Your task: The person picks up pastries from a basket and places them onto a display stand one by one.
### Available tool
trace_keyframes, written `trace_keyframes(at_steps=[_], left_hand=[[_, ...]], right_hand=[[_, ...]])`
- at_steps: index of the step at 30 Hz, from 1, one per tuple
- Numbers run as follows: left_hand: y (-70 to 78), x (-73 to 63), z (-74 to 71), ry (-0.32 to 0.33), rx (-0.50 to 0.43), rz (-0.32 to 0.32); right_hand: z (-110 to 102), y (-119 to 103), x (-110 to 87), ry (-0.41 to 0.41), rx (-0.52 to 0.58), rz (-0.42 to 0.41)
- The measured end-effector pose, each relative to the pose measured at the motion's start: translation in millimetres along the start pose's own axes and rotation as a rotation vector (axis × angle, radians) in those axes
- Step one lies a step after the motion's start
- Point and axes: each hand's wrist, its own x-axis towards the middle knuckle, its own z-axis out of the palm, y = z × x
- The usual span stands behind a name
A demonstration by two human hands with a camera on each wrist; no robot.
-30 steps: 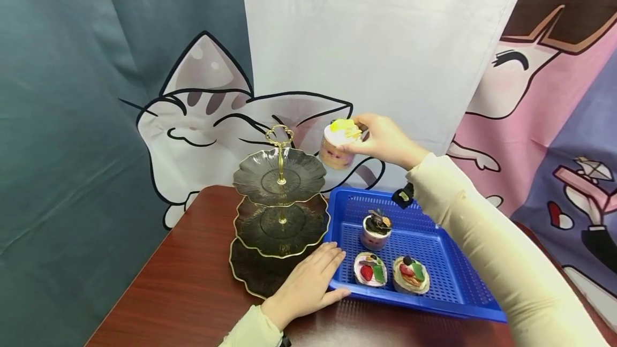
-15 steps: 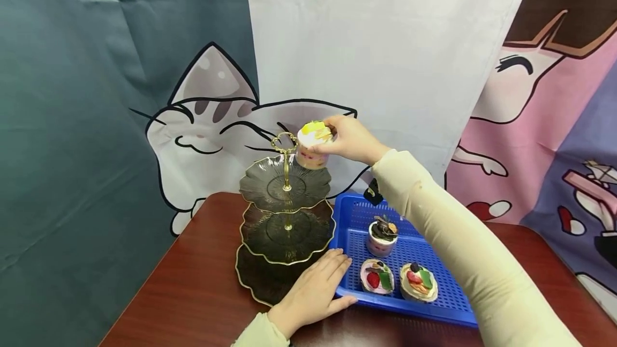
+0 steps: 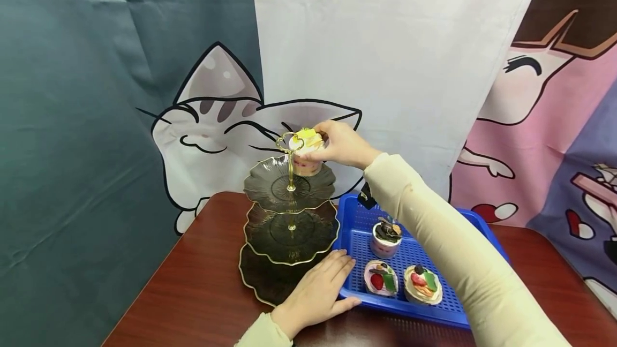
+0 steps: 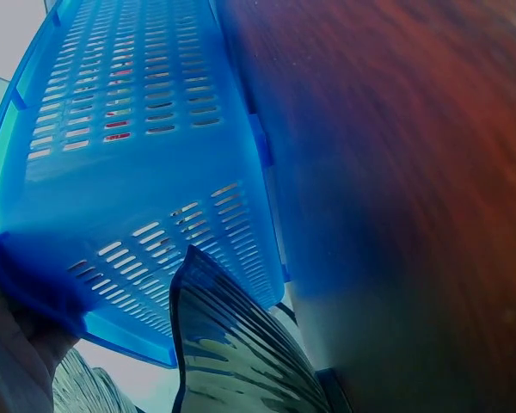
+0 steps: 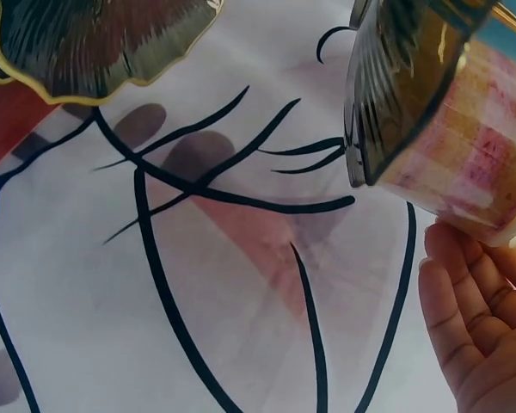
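Observation:
My right hand (image 3: 343,144) holds a clear dessert cup (image 3: 307,167) by its side, over the back of the top plate (image 3: 262,183) of a three-tier cake stand. The cup has pink and yellow layers, white cream and yellow fruit on top. In the right wrist view, the cup (image 5: 490,146) is partly behind the plate's rim (image 5: 413,77), fingers curled at its base. The stand's gold handle (image 3: 290,143) overlaps the cup in the head view. My left hand (image 3: 315,293) rests with straight fingers on the left corner of a blue basket (image 3: 405,309), its thumb along the front rim.
Inside the basket stand a chocolate-topped dessert cup (image 3: 386,239) and two fruit-topped cupcakes, one with a strawberry (image 3: 381,278), one with a dark berry (image 3: 422,285). The stand's middle plate (image 3: 270,234) and bottom plate (image 3: 257,277) sit beside my left hand. A printed curtain (image 3: 385,42) hangs behind.
My right hand has carried the yellow-topped dessert cup leftward from above the basket to over the top plate, then lowered it slightly. My left hand stays at the basket corner.

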Motion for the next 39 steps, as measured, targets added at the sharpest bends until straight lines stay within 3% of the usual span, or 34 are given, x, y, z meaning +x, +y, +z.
trace_keyframes(at_steps=[24, 39], left_hand=[[-1.5, 0.4, 3.4, 0.021, 0.027, 0.019], [-1.0, 0.4, 2.9, -0.001, 0.009, 0.009]], right_hand=[[19, -3, 8.7, -0.037, -0.015, -0.011], [17, -5, 4.2, -0.060, 0.002, -0.010]])
